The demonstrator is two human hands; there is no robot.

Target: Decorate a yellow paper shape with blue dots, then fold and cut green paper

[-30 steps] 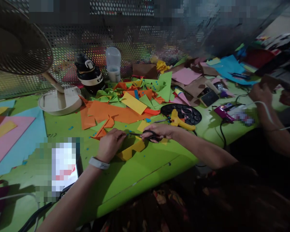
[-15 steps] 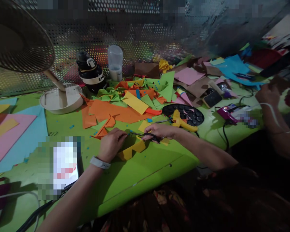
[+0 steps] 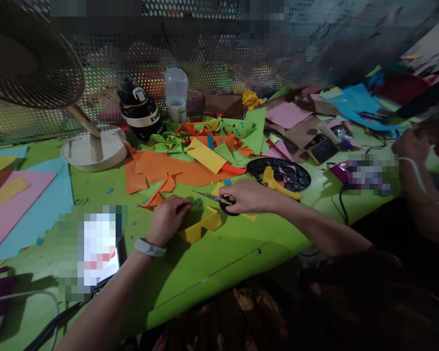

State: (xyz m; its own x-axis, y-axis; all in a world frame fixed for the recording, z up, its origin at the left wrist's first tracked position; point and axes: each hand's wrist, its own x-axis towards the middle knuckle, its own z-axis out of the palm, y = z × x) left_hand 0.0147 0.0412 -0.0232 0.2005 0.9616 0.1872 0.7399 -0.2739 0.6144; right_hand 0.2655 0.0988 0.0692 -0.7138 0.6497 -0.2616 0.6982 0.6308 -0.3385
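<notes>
My right hand (image 3: 248, 196) is closed round the black handles of a pair of scissors (image 3: 219, 200), whose blades point left over the green table (image 3: 212, 253). My left hand (image 3: 167, 219) is curled, fingers pinching the edge of a yellow paper piece (image 3: 201, 226) that lies just below the blades. A white band sits on my left wrist. Orange paper scraps (image 3: 157, 197) lie just beyond my left hand.
A heap of orange, green and yellow paper (image 3: 197, 151) covers the middle. A fan base (image 3: 93, 151), black bottle (image 3: 139, 109) and clear cup (image 3: 176, 95) stand behind. A yellow glue gun (image 3: 278, 184) rests on a black tray (image 3: 296, 178). Another person's hand (image 3: 411, 146) works at right.
My right hand has rolled over the scissors, hiding the handles more, and the blades have lifted and swung slightly away from the yellow piece. My left hand stays on the paper.
</notes>
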